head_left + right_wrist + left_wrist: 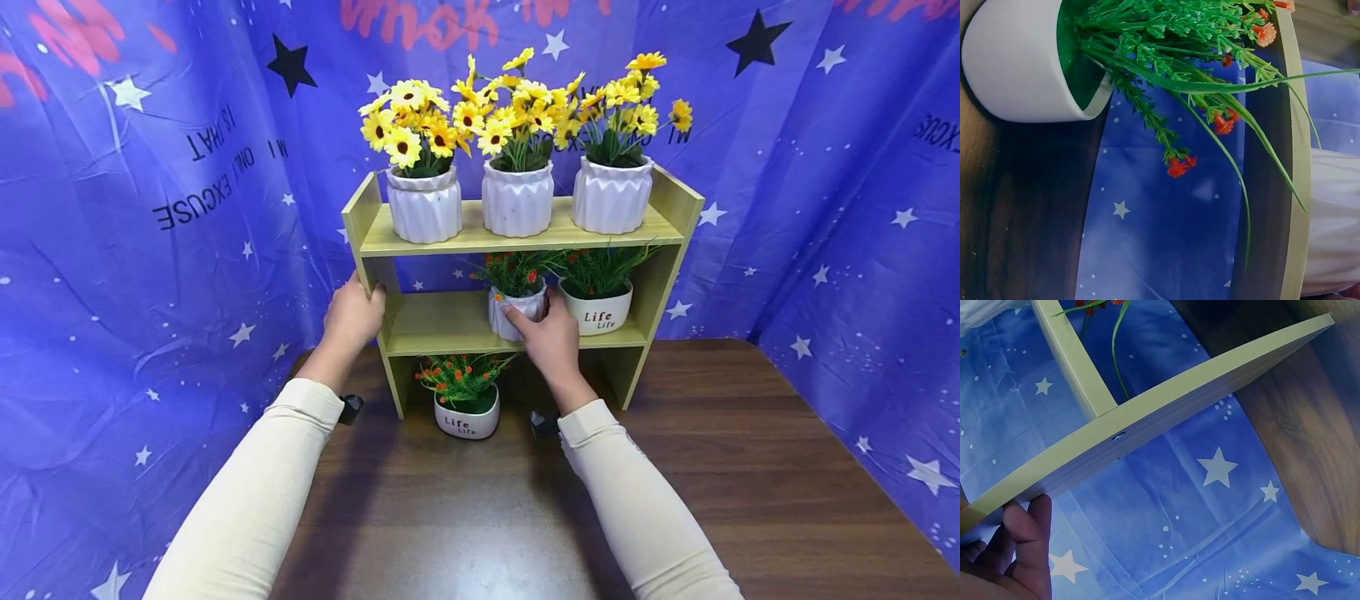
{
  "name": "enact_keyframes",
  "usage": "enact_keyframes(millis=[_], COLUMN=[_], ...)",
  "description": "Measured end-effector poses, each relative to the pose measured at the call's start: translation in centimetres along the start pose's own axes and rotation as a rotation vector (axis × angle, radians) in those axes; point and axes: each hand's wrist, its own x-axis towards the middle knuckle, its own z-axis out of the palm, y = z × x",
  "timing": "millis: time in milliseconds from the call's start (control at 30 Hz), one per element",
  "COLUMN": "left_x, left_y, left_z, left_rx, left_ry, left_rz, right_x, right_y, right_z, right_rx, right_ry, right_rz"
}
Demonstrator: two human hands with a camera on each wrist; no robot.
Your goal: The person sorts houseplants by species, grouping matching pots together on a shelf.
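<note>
A light wooden shelf rack [442,335] stands on the table. My left hand [355,312] grips its left side panel; in the left wrist view bent fingers [1025,534] meet the panel's outer face [1147,419]. On the middle board, my right hand [551,337] holds a white ribbed flowerpot [516,318] with greenery and small orange-red flowers, thumb across its front. This pot [1335,225] shows partly at the right wrist view's edge. Close right of that hand sits a white "Life" planter [600,313] with green leaves.
Three ribbed pots with yellow flowers [517,204] line the top board. Under the middle board, another "Life" planter [467,421] with red-orange flowers stands on the brown table [465,517]. A blue star-patterned curtain [187,292] hangs behind and at both sides.
</note>
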Motion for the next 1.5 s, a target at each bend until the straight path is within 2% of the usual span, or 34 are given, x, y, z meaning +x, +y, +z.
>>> enact_keyframes(millis=[167,367,467,800,967,1133,1300,1500], left_x=[-0.2,-0.2,-0.2,-0.3,-0.4,-0.5,-0.4,-0.5], left_y=[-0.1,-0.2,-0.1,-0.1,0.1,0.1,0.1,-0.2], left_z=[0.2,0.3,0.1,-0.4,-0.4,-0.5,-0.5,-0.3], left_rx=[-0.012,-0.044,-0.058,-0.041,-0.022,-0.006,0.015,0.014], left_ry=[0.007,0.056,0.064,0.065,0.061,0.064,0.082,0.074], left_rz=[-0.002,0.055,0.081,0.093,0.098,0.114,0.138,0.112], right_x=[0.0,0.1,-0.5,-5.4,-7.6,-9.5,-11.0,-12.1], right_y=[0.1,-0.3,-0.5,0.0,1.1,2.6,4.2,5.6], right_z=[0.1,-0.7,-1.3,-2.6,-2.9,-2.0,-0.4,2.2], right_rx=[0.014,0.083,0.076,0.075,0.057,-0.013,-0.043,-0.05], right_ry=[-0.021,-0.104,-0.126,-0.039,-0.082,-0.161,-0.199,-0.242], right_rz=[0.025,0.087,0.095,-0.016,-0.001,0.03,0.042,0.05])
